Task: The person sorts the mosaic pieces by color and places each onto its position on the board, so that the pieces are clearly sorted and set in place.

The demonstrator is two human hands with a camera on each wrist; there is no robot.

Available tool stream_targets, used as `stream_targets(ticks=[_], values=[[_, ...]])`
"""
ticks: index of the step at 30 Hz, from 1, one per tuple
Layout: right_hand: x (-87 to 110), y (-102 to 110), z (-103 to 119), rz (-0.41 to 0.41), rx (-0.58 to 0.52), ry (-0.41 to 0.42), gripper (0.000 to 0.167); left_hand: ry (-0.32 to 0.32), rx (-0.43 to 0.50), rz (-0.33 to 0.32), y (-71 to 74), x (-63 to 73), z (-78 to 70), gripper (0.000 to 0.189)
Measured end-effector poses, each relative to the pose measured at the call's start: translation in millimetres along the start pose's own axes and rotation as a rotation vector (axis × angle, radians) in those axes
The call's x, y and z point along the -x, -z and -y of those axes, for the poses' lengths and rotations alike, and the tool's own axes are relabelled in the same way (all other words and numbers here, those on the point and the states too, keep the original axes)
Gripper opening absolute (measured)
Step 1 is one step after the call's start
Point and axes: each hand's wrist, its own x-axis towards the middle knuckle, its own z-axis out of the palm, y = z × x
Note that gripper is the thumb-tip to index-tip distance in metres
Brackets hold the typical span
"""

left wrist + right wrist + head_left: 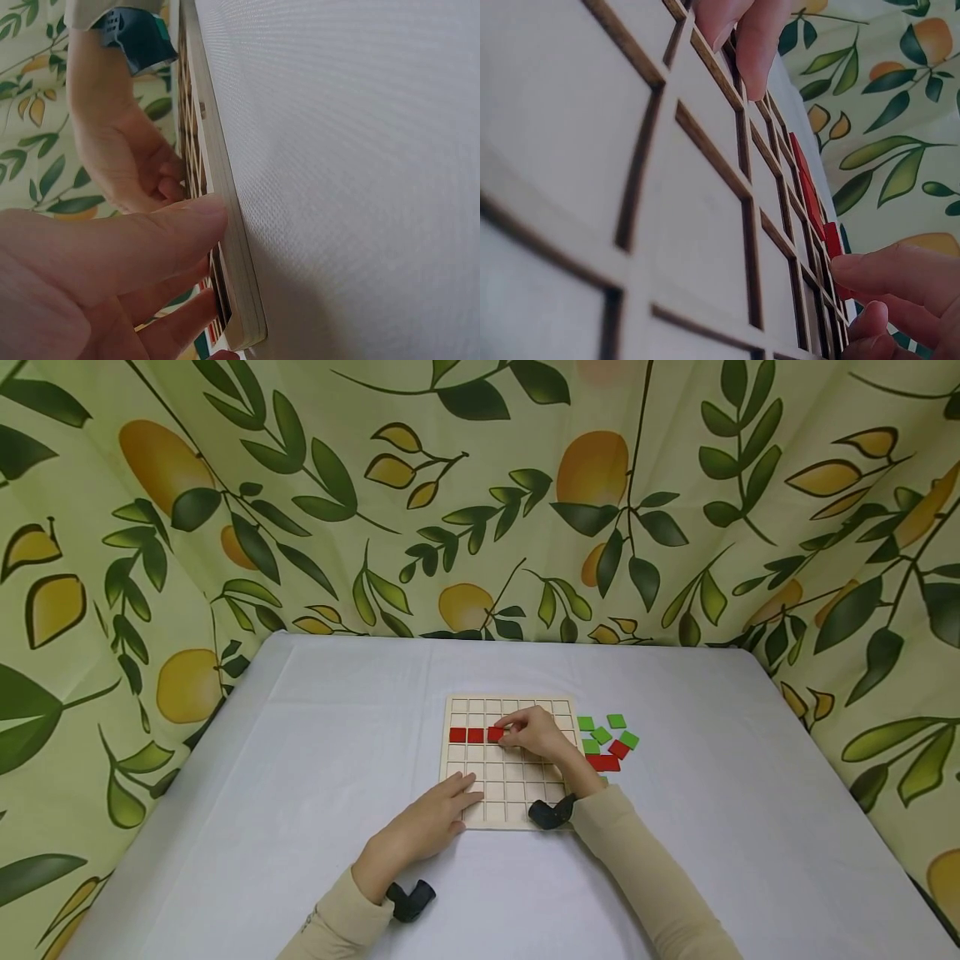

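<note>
White cloth (337, 710) covers the worktop (720, 718). Left hand (430, 817), fingers loosely extended, rests on the near left part of the pale wooden grid board (495, 792), seemingly to steady it. Right hand (535, 732) has a narrow pinching grip on one red square tile (495, 735), right of two similar tiles (457, 735), probably for alignment.

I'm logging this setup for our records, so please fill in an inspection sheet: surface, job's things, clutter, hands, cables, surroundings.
Surface: white-clothed table.
Job's things: wooden grid board, two red tiles in its cells, loose green tiles and loose red tiles to its right.
Clutter: nothing seen.
Hands: right hand pinches another red tile over the board; left hand rests at the board's near-left corner.
Cables: nothing seen.
Surroundings: fruit-and-leaf patterned curtain.
</note>
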Motion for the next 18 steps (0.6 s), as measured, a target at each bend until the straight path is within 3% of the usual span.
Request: stream_targets(ticks=[18], values=[[-0.8, -3.4, 3.1, -0.010, 0.046, -0.016, 0.027, 0.006, -0.001, 0.006, 1.0, 0.9, -0.5, 0.045]])
